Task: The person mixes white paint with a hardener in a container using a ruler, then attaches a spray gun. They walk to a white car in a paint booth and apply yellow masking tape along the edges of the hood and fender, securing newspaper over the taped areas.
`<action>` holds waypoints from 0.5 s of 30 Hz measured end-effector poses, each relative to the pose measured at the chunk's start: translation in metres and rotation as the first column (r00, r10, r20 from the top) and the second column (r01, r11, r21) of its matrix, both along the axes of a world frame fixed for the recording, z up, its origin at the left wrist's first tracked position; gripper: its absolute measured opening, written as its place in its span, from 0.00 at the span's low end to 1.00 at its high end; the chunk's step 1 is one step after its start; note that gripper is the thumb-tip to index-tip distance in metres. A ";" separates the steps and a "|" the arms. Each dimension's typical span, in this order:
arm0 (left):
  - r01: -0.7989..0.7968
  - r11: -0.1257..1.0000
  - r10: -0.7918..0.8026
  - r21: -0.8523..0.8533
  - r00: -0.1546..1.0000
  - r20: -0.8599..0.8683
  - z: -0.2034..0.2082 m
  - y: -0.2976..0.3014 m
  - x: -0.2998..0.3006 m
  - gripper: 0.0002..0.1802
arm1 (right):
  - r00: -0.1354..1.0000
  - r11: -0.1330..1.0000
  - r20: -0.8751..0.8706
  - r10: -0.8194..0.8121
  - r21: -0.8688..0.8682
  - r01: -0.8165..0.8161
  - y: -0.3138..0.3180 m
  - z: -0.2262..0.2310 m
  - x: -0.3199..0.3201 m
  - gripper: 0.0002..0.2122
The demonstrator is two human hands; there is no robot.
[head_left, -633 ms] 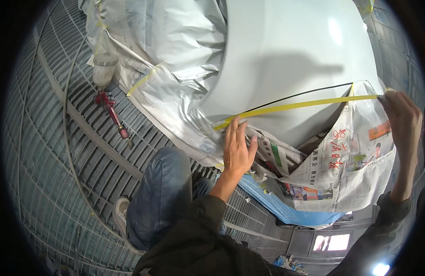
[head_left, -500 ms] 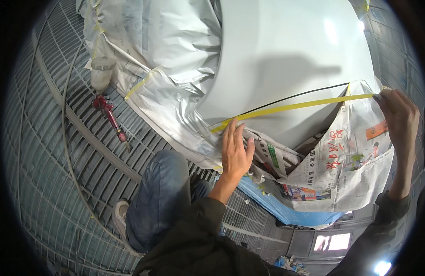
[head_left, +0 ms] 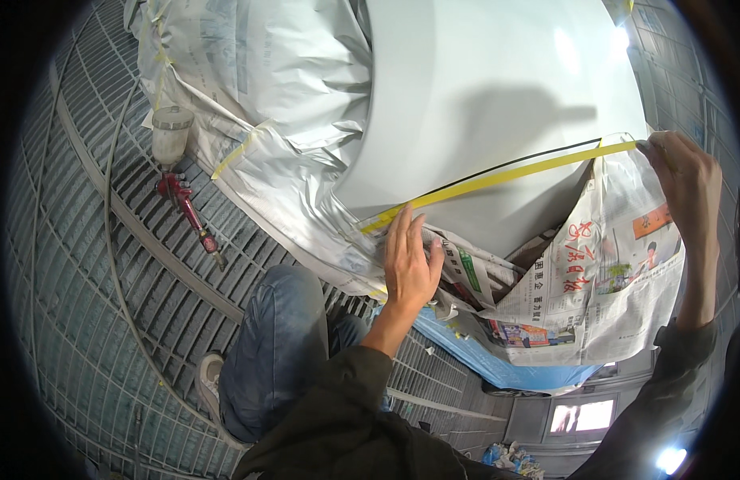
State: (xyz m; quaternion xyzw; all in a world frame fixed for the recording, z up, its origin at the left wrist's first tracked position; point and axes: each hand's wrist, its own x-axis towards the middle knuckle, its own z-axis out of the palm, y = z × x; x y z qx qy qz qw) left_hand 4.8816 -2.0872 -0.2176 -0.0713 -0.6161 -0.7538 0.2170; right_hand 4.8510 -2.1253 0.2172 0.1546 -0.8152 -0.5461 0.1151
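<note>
Narrow yellow strip of adhesive tape (head_left: 506, 176) stretched between two bare hands

From my remote seat, I see the right hand (head_left: 686, 172) pinching the strip's far end between thumb and fingers, at two o'clock from the left hand (head_left: 411, 268). I judge the pinch is there to hold the span straight and taut. The left hand grips nothing I can make out: its fingers are extended, tips at the strip's lower edge, apparently to pin it; how hard they press, I can't tell.

The strip lies at the left fingertips, running from there toward two o'clock across a smooth, pale, curved vehicle panel (head_left: 458, 72). From the right hand it leads off between eight and nine o'clock. A creased, printed newspaper sheet (head_left: 606, 280) hangs at the left hand's three o'clock, presumably as a shield; crinkled whitish covering (head_left: 282, 72) at eleven probably serves likewise.
</note>
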 end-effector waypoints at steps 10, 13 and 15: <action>0.022 1.000 -0.024 -0.021 0.998 -0.066 0.009 -0.002 -0.001 0.25 | 1.000 1.000 -0.009 0.005 -0.001 -0.005 0.010 0.003 -0.005 0.07; 0.028 0.999 -0.031 -0.036 0.997 -0.077 0.012 -0.001 -0.002 0.26 | 1.000 1.000 -0.015 0.012 -0.011 -0.013 0.009 0.002 -0.006 0.07; 0.041 0.999 -0.042 -0.008 0.995 -0.091 0.012 -0.001 -0.003 0.25 | 1.000 1.000 -0.007 0.029 0.001 -0.029 0.007 -0.001 -0.008 0.07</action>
